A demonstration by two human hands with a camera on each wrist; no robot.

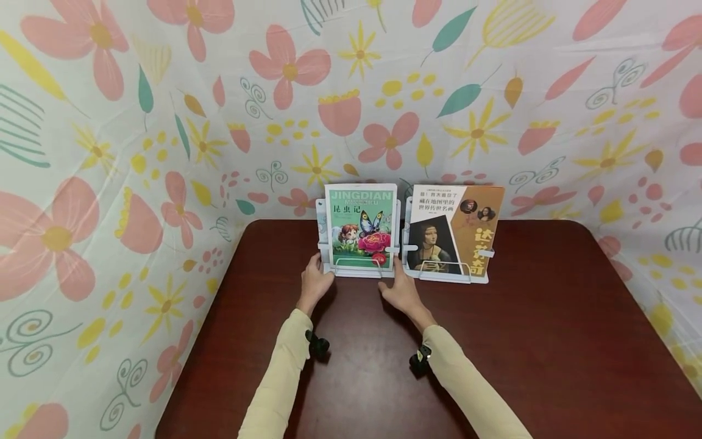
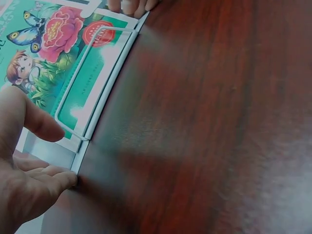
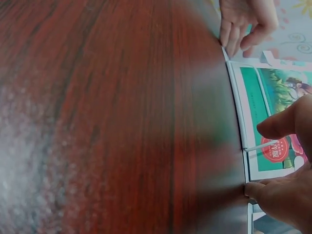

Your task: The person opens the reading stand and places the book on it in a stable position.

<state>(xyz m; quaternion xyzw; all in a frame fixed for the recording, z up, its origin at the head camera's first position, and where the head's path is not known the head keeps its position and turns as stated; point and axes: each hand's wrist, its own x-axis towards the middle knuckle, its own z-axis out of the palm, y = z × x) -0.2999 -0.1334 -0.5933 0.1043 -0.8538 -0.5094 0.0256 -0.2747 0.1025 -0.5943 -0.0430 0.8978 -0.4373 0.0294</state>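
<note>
A white book stand [image 1: 356, 274] holds an upright, leaning green book [image 1: 359, 225] with a butterfly, a pink flower and a child on its cover. A wire bar [image 2: 73, 90] crosses the cover's lower front. My left hand [image 1: 315, 283] is at the stand's lower left corner, its fingertips touching the edge while the thumb stretches over the front. At the lower right corner, my right hand [image 1: 404, 291] touches the stand's edge with its fingertips; its thumb [image 3: 278, 126] reaches in front of the cover. Whether either thumb presses on anything, I cannot tell.
Close on the right, a second white stand [image 1: 450, 278] holds a brown and white book [image 1: 471, 213] with a painted portrait. Both stand near the back of a dark red wooden table [image 1: 537, 341]. Behind and left hangs a floral cloth [image 1: 186, 140].
</note>
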